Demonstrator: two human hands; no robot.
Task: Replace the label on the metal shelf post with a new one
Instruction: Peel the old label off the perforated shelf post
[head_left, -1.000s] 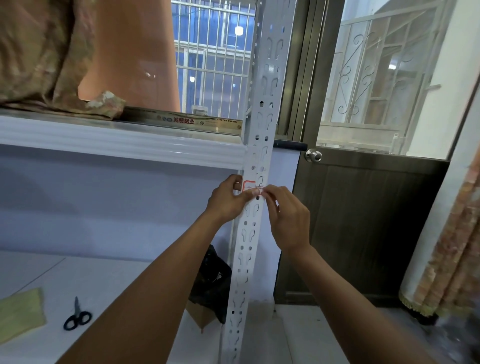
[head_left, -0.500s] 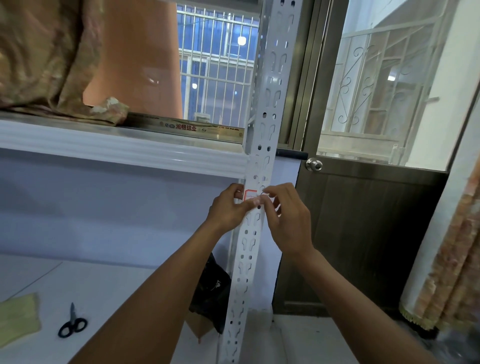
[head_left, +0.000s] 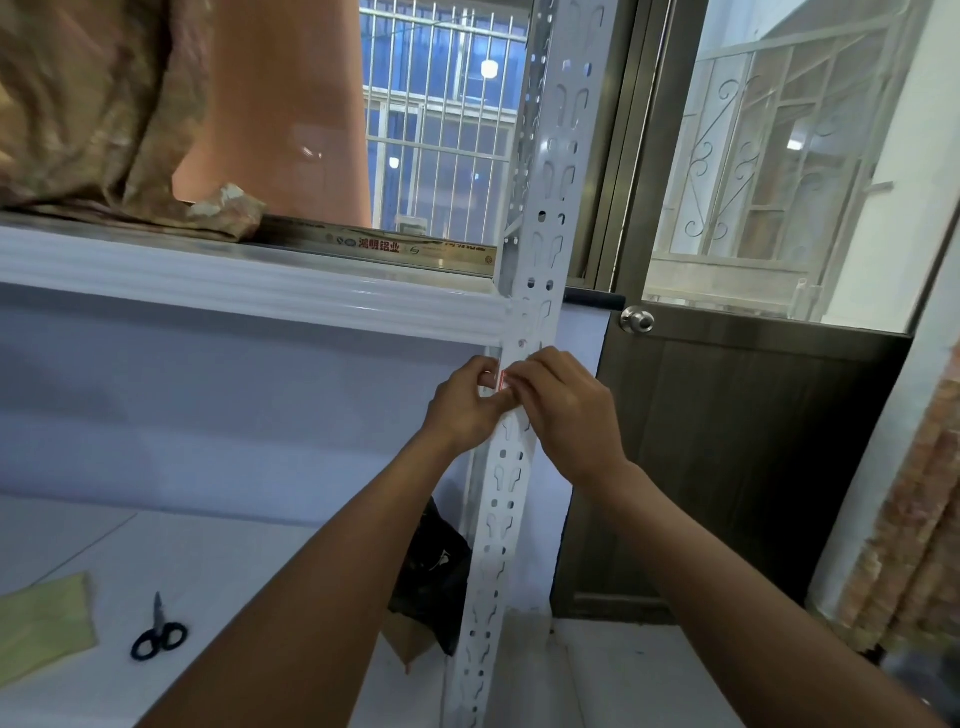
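Note:
A white perforated metal shelf post (head_left: 550, 171) runs upright through the middle of the view. Just below the upper shelf, a small white label with a red border (head_left: 502, 379) sits on the post; only a sliver of it shows between my fingers. My left hand (head_left: 462, 402) pinches the label's left edge with thumb and fingers. My right hand (head_left: 563, 405) lies over the post from the right, its fingertips on the label and covering most of it.
Black scissors (head_left: 158, 635) and a yellow-green cloth (head_left: 41, 626) lie on the lower white shelf (head_left: 208, 545). A brown fabric bundle (head_left: 93, 104) rests on the upper shelf (head_left: 249, 291). A dark door with a round knob (head_left: 638, 319) stands right of the post; a black bag (head_left: 431, 571) sits behind it.
My right hand has slid left over the post and now covers most of the label. The left hand stays pinched at the label's left edge. The view has shifted slightly.

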